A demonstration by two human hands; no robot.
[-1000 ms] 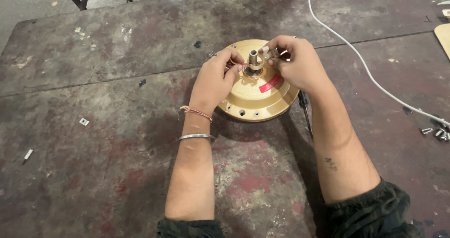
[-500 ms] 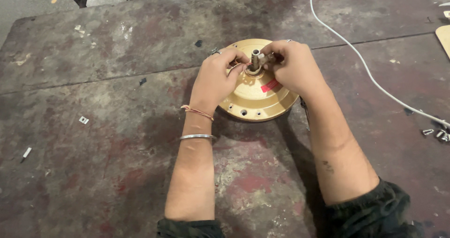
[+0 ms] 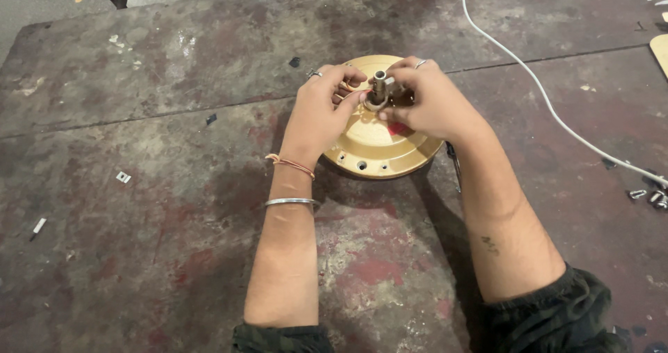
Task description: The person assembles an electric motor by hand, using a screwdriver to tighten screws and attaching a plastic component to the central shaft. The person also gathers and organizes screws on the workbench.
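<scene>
A round gold-coloured metal housing lies flat on a worn, stained metal table. A short metal shaft stands up from its middle. My left hand rests on the housing's left side, its fingertips pinching at the base of the shaft. My right hand covers the right side, with fingers closed around a small part at the shaft. A bit of red shows under my right hand. What exactly the fingers hold is hidden.
A white cable runs from the top across the right of the table. Small metal bits lie at the right edge. A small white clip and a short peg lie on the left.
Both hands have closed in a little tighter around the shaft. The housing has stayed in place on the table.
</scene>
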